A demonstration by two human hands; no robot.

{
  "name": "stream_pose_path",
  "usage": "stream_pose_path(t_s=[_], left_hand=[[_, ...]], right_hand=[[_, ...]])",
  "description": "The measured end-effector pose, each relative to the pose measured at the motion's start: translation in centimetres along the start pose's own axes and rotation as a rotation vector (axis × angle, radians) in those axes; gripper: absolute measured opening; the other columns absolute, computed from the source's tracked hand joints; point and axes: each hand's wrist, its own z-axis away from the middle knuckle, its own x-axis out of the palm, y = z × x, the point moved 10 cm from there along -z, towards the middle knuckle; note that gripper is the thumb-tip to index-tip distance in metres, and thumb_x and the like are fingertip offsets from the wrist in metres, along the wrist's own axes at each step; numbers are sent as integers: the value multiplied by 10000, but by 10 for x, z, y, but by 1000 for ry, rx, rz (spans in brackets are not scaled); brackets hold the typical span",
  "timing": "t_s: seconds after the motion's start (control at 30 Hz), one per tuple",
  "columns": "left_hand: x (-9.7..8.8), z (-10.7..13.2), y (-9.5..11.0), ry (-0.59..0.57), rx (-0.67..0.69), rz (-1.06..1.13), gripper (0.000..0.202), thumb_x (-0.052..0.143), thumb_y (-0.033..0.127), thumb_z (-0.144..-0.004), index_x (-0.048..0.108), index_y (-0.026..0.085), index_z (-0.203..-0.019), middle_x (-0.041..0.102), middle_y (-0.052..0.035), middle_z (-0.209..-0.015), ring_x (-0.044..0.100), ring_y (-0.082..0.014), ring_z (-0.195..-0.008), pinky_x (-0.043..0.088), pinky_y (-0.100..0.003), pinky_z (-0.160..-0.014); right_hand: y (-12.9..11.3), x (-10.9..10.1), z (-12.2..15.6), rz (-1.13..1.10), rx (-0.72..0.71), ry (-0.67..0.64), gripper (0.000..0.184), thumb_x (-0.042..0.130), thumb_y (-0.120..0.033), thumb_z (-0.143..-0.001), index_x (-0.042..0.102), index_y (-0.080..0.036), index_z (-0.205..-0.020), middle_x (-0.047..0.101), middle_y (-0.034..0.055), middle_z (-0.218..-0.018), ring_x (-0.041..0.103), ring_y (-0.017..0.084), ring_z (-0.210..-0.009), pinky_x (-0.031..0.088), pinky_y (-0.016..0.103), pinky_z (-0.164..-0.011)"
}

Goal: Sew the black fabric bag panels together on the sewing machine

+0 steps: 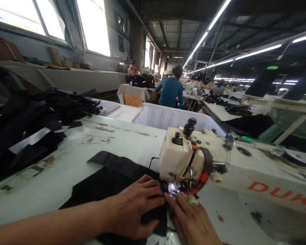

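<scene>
A piece of black fabric (109, 177) lies on the white sewing table (66, 160), reaching under the head of a cream sewing machine (191, 156). My left hand (135, 207) rests flat on the fabric, fingers stretched toward the lit needle area (173, 189). My right hand (191, 221) lies just right of it, fingers extended and pressing the fabric's edge close to the presser foot. Neither hand grips anything.
A heap of black fabric pieces (28, 126) fills the table's left side. A white plastic bin (173, 117) stands behind the machine. A person in a teal top (171, 89) sits with their back turned farther off, among other worktables.
</scene>
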Motion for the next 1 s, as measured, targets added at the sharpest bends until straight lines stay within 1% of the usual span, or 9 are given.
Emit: stream_pose_path(t_s=[0.13,0.27,0.37,0.47,0.53,0.63,0.73,0.87,1.0], left_hand=[[-1,-4,-3,5,12,8,419,641,312,-791,590,202,-1191,637,-84,-1084,571,-276,-1065,396,-442,-1030],[3,-6,-7,-46,8,4,450,618,318,-816,567,189,-1244,610,-99,-1162,547,-282,-1120,378,-447,-1052],[2,-3,-8,-46,-4,-26,472,620,315,-820,559,172,-1265,573,-126,-1230,523,-299,-1163,380,-453,-1054],[2,0,-7,-43,-13,-37,512,620,295,-819,529,157,-1304,560,-139,-1252,510,-306,-1184,377,-463,-1062],[3,1,-5,-49,-16,-24,520,619,284,-819,517,148,-1311,570,-134,-1245,513,-295,-1187,369,-458,-1078],[2,1,-3,-36,-11,1,479,630,273,-820,540,128,-1268,588,-132,-1233,525,-270,-1182,365,-421,-1093],[2,1,1,-37,12,30,448,620,241,-834,541,136,-1262,603,-115,-1228,549,-237,-1164,330,-399,-1125],[3,2,0,-51,7,58,453,617,227,-835,542,169,-1277,612,-96,-1225,565,-227,-1148,301,-411,-1144],[1,0,-5,-58,-17,90,451,644,236,-820,562,184,-1261,617,-91,-1210,570,-233,-1145,315,-414,-1138]], right_hand=[[6,-6,0,-73,36,39,475,436,-45,-799,598,-146,-1234,698,104,-956,661,232,-745,533,337,-621],[15,-17,3,-204,98,88,383,430,-77,-848,630,-190,-1155,676,102,-951,643,238,-785,555,375,-667],[16,-20,4,-249,115,82,319,457,-108,-872,631,-206,-1121,668,96,-978,627,258,-845,547,418,-717],[10,-20,3,-273,87,66,211,501,-159,-909,646,-208,-1054,681,68,-961,627,252,-863,529,421,-774],[4,-24,2,-259,45,95,176,501,-180,-938,655,-200,-1021,699,52,-947,640,232,-839,521,396,-785],[0,-31,3,-207,8,164,211,460,-183,-974,663,-185,-1030,722,44,-954,660,211,-814,517,360,-775],[-2,-33,3,-180,2,191,228,454,-204,-986,666,-170,-1061,732,43,-978,671,209,-830,515,356,-794],[-5,-27,3,-183,-25,194,224,471,-178,-974,667,-180,-1083,727,27,-1047,666,210,-912,500,361,-851],[-4,-20,7,-201,-43,171,247,490,-126,-941,654,-185,-1116,712,24,-1102,652,215,-971,486,370,-882]])
